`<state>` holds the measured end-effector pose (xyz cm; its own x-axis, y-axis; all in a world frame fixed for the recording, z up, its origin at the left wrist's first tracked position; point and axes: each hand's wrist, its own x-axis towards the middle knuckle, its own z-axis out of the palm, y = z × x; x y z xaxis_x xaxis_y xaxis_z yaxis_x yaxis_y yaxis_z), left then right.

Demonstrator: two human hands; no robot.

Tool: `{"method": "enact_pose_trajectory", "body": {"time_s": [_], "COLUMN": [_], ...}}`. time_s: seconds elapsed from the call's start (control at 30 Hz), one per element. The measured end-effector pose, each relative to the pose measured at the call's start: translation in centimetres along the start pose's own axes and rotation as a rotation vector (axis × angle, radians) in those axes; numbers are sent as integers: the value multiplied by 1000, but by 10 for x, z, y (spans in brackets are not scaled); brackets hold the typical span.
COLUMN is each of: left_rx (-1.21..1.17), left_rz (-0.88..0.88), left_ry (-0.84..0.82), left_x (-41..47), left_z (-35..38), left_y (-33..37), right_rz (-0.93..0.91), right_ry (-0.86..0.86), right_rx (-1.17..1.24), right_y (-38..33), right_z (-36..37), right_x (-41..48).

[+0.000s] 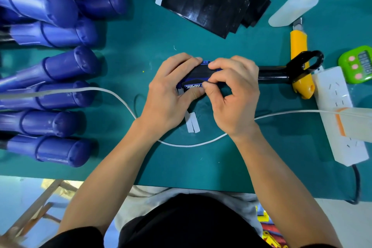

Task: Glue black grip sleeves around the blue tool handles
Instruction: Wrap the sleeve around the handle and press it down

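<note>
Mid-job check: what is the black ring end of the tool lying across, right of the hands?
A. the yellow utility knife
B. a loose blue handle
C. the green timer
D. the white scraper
A: the ring end lies crosswise over the yellow utility knife, whose body shows above and below it, while the left hand and right hand grip the tool's blue handle.

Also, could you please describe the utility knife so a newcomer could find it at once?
On the teal table, find the white power strip at the right. Just left of it lies the utility knife, under the tool's black loop. It alone is yellow among white and black neighbours.
</note>
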<state>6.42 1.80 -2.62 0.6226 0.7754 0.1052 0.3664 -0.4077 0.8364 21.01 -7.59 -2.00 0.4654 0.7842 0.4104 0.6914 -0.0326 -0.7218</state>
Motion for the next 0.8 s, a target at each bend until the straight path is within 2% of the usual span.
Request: {"method": "enact_pose_trajectory", "body": {"time_s": [0.43,0.8], "left_rx": [-66,-44], "left_rz": [-46,-74], "left_ry": [-23,38], "left_x": [1,1], "left_z": [-5,0], "left_y": [9,15], "right_rz": [102,158], "right_ry": [-5,-25], "right_rx": [-42,-66], "right_y": [-5,-14], "right_z": [0,-2], "right_x": [-2,4]}}
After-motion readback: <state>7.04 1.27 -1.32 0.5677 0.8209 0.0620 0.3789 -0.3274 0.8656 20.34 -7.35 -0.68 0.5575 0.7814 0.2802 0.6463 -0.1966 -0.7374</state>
